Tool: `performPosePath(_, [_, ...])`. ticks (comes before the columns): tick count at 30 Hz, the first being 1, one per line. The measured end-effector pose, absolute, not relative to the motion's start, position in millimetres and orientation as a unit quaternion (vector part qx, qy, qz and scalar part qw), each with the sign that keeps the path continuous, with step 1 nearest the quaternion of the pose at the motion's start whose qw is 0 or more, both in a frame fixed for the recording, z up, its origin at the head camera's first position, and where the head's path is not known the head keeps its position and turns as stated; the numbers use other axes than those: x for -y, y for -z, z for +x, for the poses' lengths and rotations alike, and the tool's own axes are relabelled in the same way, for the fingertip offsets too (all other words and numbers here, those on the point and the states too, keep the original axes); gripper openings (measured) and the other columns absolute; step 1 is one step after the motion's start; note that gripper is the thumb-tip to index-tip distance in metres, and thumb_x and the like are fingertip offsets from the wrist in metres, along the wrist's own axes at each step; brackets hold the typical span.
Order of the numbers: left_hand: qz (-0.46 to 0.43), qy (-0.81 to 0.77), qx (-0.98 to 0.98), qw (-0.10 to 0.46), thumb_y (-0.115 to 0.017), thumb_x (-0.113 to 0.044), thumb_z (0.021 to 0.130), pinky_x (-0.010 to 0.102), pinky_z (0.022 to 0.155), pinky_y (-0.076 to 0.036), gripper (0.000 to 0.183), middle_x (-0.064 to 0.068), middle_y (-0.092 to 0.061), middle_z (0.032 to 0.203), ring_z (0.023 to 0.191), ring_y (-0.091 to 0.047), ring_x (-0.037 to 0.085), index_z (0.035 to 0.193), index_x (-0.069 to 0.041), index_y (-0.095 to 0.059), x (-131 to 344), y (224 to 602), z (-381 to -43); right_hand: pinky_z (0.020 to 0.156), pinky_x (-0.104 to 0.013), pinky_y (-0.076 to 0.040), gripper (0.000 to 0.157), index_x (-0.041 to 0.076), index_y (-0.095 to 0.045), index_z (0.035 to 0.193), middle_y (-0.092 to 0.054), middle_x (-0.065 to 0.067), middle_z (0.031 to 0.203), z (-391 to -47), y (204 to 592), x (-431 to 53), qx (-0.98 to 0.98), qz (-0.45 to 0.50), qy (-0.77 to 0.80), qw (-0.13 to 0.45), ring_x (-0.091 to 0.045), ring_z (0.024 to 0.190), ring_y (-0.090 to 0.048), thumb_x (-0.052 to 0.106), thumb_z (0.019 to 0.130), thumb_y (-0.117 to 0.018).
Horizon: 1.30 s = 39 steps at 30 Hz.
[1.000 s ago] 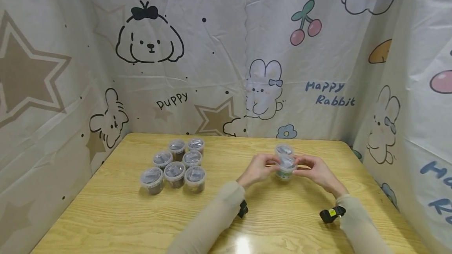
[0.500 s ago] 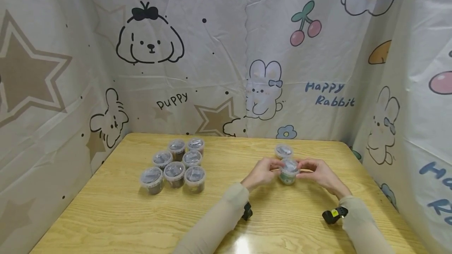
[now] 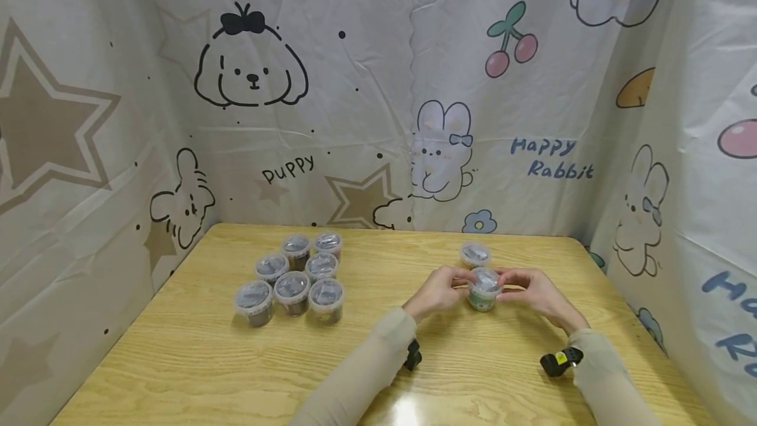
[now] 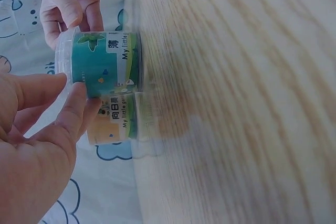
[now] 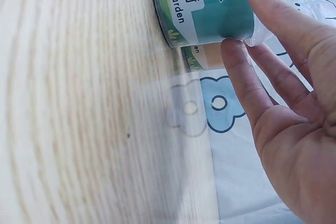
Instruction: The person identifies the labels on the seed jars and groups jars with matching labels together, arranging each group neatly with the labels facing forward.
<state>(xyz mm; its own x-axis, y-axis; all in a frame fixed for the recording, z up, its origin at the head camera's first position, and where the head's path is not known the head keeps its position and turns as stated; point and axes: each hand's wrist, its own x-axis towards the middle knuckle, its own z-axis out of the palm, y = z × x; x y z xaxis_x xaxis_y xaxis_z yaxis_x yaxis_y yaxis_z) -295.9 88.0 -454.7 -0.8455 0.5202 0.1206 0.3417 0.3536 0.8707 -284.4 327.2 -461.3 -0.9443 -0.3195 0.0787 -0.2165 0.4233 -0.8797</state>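
Head view, and here I am at the right half of the desk (image 3: 355, 360), my left hand (image 3: 436, 292) and right hand (image 3: 535, 292) pinching the green tub (image 3: 483, 299) between them, one on each side. It's upright, with a clear lid on. Just behind stands a second tub (image 3: 476, 256), its lower part hidden by mine. Well over to the left, a cluster of seven lidded tubs (image 3: 293, 294), dark stuff showing through several walls; that's nine in all. Something greyish sits under the lids, too shiny to make out. My two sleeves (image 3: 361, 367) run off the bottom edge.

Left wrist: my left fingers are at the lid rim and label, my right hand opposite, cut off by the top edge. A leaf and "My little" show on the teal label, so the contents are hidden. The second tub wears a peach label, partly covered.

Right wrist: my thumb's up by the lid, fingers against the side. "Little garden" reads clearly; the tub's top is cropped, and only a sliver of the peach one peeks out.
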Motion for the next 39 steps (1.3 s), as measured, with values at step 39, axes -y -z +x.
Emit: performPosePath(39, [0.271, -0.469, -0.839, 0.061, -0.059, 0.000, 0.084, 0.026, 0.088, -0.045, 0.038, -0.007, -0.055, 0.121, 0.113, -0.050, 0.013, 0.118, -0.017, -0.060, -80, 448, -292, 0.088, -0.035, -0.046, 0.035, 0.004, -0.061, 0.108, -0.048, -0.015, 0.129, -281, 448, -325, -0.849, -0.149, 0.506, 0.019, -0.036, 0.116, -0.045, 0.022, 0.079, -0.071])
